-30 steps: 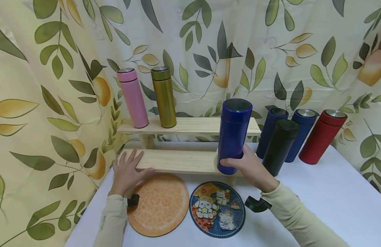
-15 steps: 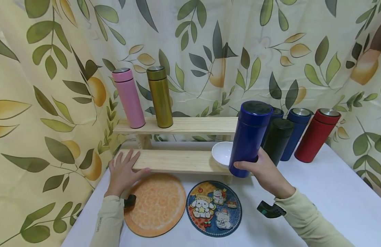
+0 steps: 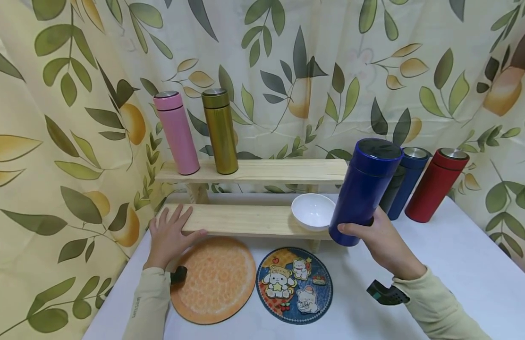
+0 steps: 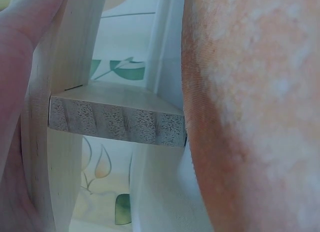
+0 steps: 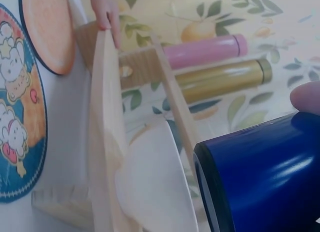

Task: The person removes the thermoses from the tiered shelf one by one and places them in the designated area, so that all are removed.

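Observation:
My right hand grips a large blue thermos flask near its base and holds it tilted, top leaning right, at the right end of the wooden two-tier shelf. Just left of the flask, a white bowl sits on the lower tier; the right wrist view shows the bowl close to the flask's base. With fingers spread, my left hand rests on the left end of the lower tier. On the upper tier stand a pink flask and a gold flask.
Behind the held flask, to the right, stand a dark flask, another blue flask and a red flask. An orange round mat and a cartoon-patterned round mat lie before the shelf. A leaf-patterned curtain hangs behind.
My right hand has moved the blue flask rightward from in front of the bowl, tilting it more. The white bowl has come into view. My left hand stays on the shelf.

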The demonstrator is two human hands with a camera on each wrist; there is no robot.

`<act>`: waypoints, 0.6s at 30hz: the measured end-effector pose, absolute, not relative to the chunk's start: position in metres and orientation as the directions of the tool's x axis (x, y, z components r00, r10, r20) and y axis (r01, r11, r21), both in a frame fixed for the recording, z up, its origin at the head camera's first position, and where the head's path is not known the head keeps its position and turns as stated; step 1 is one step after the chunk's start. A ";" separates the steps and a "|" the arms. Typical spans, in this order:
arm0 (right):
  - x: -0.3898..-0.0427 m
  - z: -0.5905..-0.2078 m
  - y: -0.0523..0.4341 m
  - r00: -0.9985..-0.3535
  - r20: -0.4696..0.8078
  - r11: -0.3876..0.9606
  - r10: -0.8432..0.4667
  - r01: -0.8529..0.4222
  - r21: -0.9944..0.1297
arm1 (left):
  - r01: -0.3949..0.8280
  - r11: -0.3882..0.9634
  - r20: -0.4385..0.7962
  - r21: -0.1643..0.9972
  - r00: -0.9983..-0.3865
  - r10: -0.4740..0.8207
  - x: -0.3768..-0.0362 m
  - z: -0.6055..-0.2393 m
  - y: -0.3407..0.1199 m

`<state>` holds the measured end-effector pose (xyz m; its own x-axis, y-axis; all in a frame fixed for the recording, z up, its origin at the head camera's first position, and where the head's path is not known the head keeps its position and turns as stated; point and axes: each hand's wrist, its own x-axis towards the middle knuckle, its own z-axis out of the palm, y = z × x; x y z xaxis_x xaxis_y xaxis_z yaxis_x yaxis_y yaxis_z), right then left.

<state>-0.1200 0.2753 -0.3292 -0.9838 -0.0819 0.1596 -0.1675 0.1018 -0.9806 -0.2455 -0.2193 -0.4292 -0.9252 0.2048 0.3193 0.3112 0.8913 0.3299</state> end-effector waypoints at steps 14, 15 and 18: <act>-0.115 -0.336 0.319 -0.988 0.154 0.050 0.025 -0.152 -0.987 | 0.303 0.900 0.316 0.313 -0.927 0.202 -0.247 -0.430 -0.221; -0.115 -0.336 0.322 -0.987 0.160 0.040 0.029 -0.159 -0.986 | 0.301 0.900 0.315 0.315 -0.928 0.200 -0.247 -0.430 -0.221; -0.112 -0.335 0.330 -0.984 0.172 0.010 0.039 -0.171 -0.985 | 0.299 0.900 0.315 0.316 -0.928 0.198 -0.247 -0.431 -0.220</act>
<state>-0.1122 0.3299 -0.3353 -0.9844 0.0386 0.1716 -0.1713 0.0096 -0.9852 -0.2466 -0.2199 -0.4313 -0.9283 0.1977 0.3150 0.2990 0.9004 0.3160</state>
